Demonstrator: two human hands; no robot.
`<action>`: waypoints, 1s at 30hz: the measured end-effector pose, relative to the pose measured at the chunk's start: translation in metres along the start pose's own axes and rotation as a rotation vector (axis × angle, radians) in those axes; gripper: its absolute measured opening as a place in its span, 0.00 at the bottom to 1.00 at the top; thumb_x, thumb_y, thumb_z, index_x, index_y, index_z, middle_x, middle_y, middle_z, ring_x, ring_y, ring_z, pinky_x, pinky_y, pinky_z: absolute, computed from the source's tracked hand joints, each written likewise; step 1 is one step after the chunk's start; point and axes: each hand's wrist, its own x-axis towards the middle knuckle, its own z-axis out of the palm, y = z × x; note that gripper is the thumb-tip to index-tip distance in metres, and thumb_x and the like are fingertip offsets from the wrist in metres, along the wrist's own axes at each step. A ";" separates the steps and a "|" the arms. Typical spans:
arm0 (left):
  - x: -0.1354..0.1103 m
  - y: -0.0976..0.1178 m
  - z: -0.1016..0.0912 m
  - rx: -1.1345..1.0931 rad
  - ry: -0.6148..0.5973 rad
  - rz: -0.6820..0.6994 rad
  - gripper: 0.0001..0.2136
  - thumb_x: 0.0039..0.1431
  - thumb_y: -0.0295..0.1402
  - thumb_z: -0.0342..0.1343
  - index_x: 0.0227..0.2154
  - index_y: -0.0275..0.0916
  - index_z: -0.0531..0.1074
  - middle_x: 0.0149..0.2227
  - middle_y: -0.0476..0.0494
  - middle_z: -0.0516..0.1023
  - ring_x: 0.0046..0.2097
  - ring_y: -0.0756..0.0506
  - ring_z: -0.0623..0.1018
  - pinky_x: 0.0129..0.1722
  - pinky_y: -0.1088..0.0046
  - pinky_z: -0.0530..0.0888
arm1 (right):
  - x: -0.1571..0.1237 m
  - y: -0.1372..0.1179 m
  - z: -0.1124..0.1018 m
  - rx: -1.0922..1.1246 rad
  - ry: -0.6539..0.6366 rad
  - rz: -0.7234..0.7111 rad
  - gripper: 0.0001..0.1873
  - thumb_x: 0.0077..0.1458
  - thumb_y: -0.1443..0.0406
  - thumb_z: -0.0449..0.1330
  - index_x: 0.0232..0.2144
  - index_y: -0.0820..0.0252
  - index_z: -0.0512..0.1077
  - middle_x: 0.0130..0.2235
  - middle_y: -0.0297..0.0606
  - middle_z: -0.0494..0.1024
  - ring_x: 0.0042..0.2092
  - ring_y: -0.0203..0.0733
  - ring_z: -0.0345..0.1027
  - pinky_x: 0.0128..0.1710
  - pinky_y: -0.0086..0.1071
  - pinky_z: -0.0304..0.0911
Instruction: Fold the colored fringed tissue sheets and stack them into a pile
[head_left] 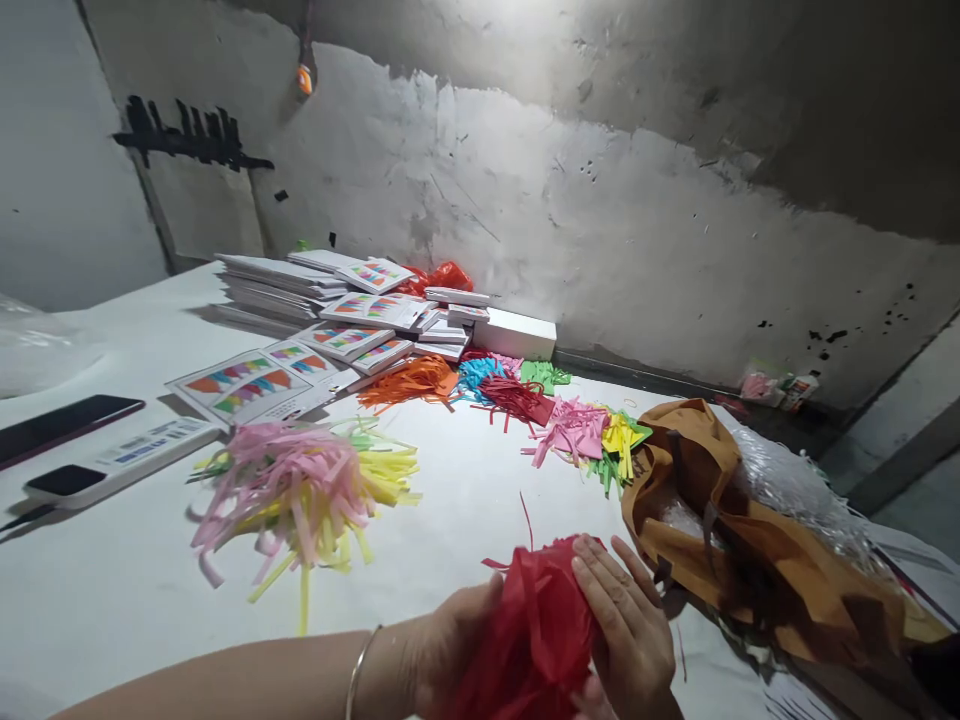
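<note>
A bunch of red fringed tissue paper [544,625] is pressed between my two hands at the bottom of the head view. My left hand [454,635] grips it from the left, its fingers mostly hidden behind the paper. On the other side my right hand [630,630] lies against the bunch with fingers stretched along it. A few thin red strips stick out at the top. To the left on the white table lies a loose pile of pink and yellow fringed paper [300,485].
Farther back lie orange [416,382], dark red [517,398] and pink [574,428] fringed bunches. Stacked printed packets [367,308] and a white box [517,333] stand near the wall. A brown bag [690,470] is at right; a phone [71,425] and power bank [124,460] lie left.
</note>
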 end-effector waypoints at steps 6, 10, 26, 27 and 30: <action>0.004 0.003 0.016 -0.224 -0.025 -0.260 0.15 0.35 0.42 0.62 0.28 0.39 0.76 0.19 0.49 0.70 0.19 0.49 0.65 0.22 0.74 0.63 | -0.010 0.038 -0.016 -0.068 0.058 0.140 0.23 0.66 0.72 0.52 0.62 0.61 0.66 0.52 0.46 0.80 0.56 0.49 0.73 0.58 0.51 0.69; 0.002 0.042 -0.005 -0.141 0.002 -0.296 0.12 0.35 0.37 0.62 0.24 0.35 0.74 0.19 0.48 0.73 0.22 0.48 0.70 0.25 0.73 0.68 | 0.000 0.052 -0.060 -0.250 -0.024 0.120 0.24 0.65 0.73 0.51 0.62 0.59 0.67 0.57 0.47 0.76 0.59 0.50 0.70 0.63 0.51 0.63; -0.072 0.024 -0.034 1.407 0.467 -0.017 0.17 0.62 0.35 0.58 0.53 0.39 0.72 0.49 0.35 0.78 0.50 0.37 0.77 0.50 0.58 0.75 | -0.075 -0.089 0.039 -0.038 -0.439 0.201 0.23 0.60 0.76 0.46 0.51 0.69 0.75 0.57 0.48 0.76 0.61 0.48 0.68 0.70 0.40 0.49; -0.062 0.009 -0.023 1.452 0.433 -0.035 0.18 0.59 0.32 0.59 0.53 0.38 0.71 0.48 0.35 0.79 0.47 0.36 0.77 0.47 0.57 0.76 | -0.075 -0.089 0.036 -0.041 -0.446 0.199 0.23 0.61 0.76 0.46 0.51 0.69 0.75 0.56 0.48 0.77 0.60 0.48 0.68 0.70 0.40 0.48; -0.044 -0.025 -0.012 1.523 0.418 -0.077 0.19 0.59 0.23 0.53 0.53 0.39 0.71 0.39 0.40 0.81 0.37 0.39 0.78 0.39 0.61 0.76 | -0.076 -0.088 0.029 -0.067 -0.521 0.143 0.23 0.61 0.76 0.48 0.53 0.68 0.74 0.58 0.47 0.75 0.61 0.48 0.67 0.69 0.41 0.51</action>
